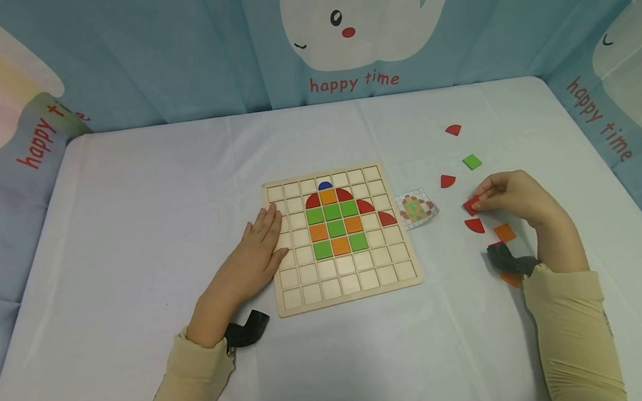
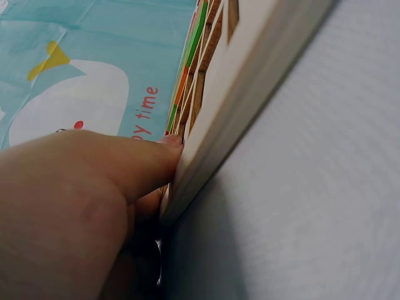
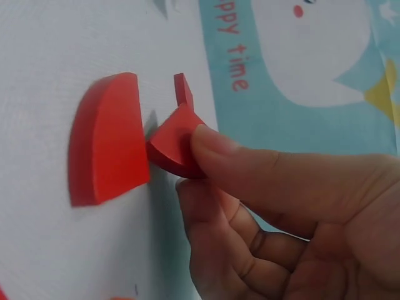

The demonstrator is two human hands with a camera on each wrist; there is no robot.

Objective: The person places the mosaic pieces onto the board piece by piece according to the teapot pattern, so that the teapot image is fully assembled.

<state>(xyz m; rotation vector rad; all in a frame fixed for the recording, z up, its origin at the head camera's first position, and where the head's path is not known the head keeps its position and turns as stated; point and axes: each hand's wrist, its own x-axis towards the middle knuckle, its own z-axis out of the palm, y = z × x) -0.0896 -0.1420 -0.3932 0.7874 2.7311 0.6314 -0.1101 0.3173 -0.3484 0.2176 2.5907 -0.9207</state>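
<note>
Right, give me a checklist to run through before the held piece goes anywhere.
1. Red quarter-circle piece pinched in the right hand: ok.
2. Left hand resting on the left edge of the wooden grid board: ok.
3. Bare cells left on the board: ok, several, including the whole bottom row.
4. Pattern card in sight at the board's right edge: ok.
5. Held piece matches a spot on the card: cannot tell, the print is too small.
6. All loose pieces uncovered: not ok, the black wrist camera partly hides an orange piece.
</note>
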